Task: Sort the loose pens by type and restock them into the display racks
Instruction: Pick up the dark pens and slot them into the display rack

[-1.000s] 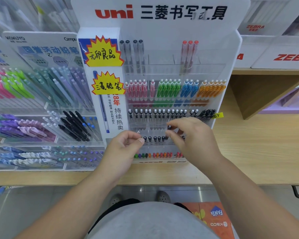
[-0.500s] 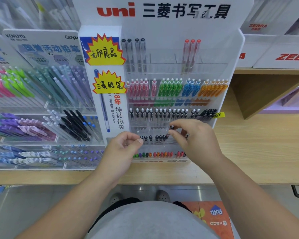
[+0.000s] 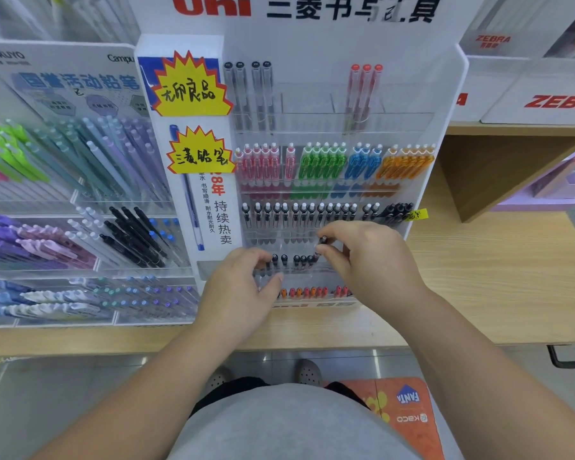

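Observation:
A white uni display rack [image 3: 445,94] stands on the wooden shelf, with clear tiers of pens. My right hand [image 3: 369,260] pinches the black top of a pen [image 3: 322,241] between thumb and forefinger, just above the right end of the low row of black-capped pens [image 3: 296,260]. My left hand [image 3: 243,290] is at the left end of that same row. Its fingers curl against the clear tier front with the thumb below, and whether they grip anything is hidden. Under both hands runs a row of orange and red pens [image 3: 309,291].
Higher tiers hold pink, green, blue and orange pens [image 3: 326,162] and a row of black-and-white clickers [image 3: 312,212]. A Kokuyo rack [image 3: 80,194] of pastel pens stands to the left. Bare wooden shelf [image 3: 495,277] lies to the right, and an orange box [image 3: 402,413] sits on the floor.
My left hand has moved up from below the rack front to the row of black-capped pens. My right hand still pinches the black pen top at nearly the same spot.

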Motion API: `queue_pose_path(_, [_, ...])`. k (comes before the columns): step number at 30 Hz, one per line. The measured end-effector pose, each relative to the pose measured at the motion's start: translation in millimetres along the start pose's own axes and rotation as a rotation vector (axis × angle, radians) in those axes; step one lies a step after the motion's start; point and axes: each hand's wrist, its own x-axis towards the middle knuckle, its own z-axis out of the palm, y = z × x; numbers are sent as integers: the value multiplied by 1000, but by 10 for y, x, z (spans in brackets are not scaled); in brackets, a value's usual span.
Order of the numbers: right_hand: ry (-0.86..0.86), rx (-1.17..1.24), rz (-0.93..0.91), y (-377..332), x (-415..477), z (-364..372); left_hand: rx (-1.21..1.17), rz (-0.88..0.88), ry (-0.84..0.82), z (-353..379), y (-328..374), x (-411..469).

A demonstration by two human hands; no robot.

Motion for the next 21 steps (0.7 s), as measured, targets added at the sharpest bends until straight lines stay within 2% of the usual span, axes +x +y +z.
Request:
queue_pose_path(6, [-31,32,43,-15,-42,-37,30,-7,-11,-9,-33,6])
queue_pose_path(13, [-66,22,71,-33,59,-60,244,26,11,-50,-4,95])
queue_pose_path(21, [-10,78,149,80,22,-210,294,25,31,-75,-20,128])
